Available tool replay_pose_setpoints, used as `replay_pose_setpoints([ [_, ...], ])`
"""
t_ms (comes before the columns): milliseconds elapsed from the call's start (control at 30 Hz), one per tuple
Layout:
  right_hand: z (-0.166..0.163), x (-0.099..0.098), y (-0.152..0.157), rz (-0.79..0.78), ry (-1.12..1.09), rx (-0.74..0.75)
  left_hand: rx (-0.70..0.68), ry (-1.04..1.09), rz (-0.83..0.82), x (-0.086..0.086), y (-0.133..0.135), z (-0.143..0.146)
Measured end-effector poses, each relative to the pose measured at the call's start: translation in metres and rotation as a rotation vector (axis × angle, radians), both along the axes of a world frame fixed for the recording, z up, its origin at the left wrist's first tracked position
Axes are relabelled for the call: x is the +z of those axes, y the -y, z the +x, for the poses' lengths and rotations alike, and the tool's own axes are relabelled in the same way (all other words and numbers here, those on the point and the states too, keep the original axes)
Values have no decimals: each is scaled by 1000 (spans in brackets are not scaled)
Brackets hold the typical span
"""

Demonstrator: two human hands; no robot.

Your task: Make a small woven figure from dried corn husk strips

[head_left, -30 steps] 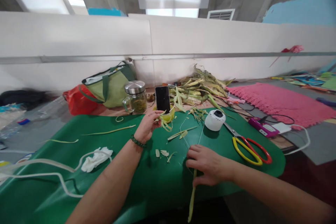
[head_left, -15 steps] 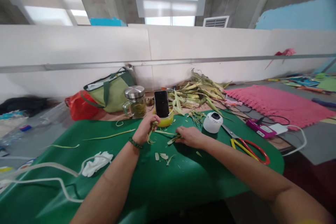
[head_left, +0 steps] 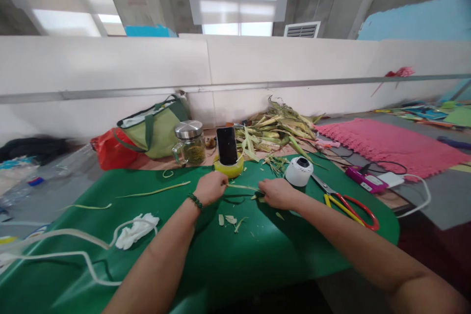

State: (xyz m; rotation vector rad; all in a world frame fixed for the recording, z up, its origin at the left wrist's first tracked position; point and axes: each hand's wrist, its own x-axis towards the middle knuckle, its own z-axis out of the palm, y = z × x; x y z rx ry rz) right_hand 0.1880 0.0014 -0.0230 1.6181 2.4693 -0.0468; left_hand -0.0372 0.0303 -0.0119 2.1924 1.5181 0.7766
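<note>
A narrow pale-green strip of corn husk [head_left: 243, 187] stretches almost level between my two hands, just above the green table cover [head_left: 235, 265]. My left hand [head_left: 211, 189] is closed on the strip's left end, a green bead bracelet at its wrist. At the other end, the fingers of my right hand [head_left: 277, 193] pinch the strip. Small husk bits show under the right fingers. Cut husk scraps [head_left: 230, 219] lie on the cover, nearer to me. Directly behind the left hand, a phone [head_left: 226, 145] leans upright in a yellow ring-shaped holder [head_left: 230, 169].
Right of my hands sit a white round device [head_left: 298, 171] and large scissors [head_left: 346, 202] with red and yellow handles. A husk pile [head_left: 283, 125] and a glass jar [head_left: 191, 144] stand behind. Left lie a long strip [head_left: 154, 190], white tissue [head_left: 136, 231] and white tubing [head_left: 69, 233].
My left hand has moved right and slightly nearer, and the curly husk bunch that showed in it is no longer visible. My right hand has shifted right; the strip is now taut between both hands.
</note>
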Motion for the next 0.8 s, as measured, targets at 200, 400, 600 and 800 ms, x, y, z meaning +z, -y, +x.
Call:
replay_pose_setpoints([
  [200,45,6,21,-25,91,-186,466,-304,158,37,-3,-30],
  [400,28,25,49,243,-165,115,622,-386,181,46,-3,-42],
  [600,-3,19,62,120,-616,287,619,-421,135,42,-9,-46],
  [800,-15,-15,40,-140,-389,-10,629,-404,138,41,-10,-47],
])
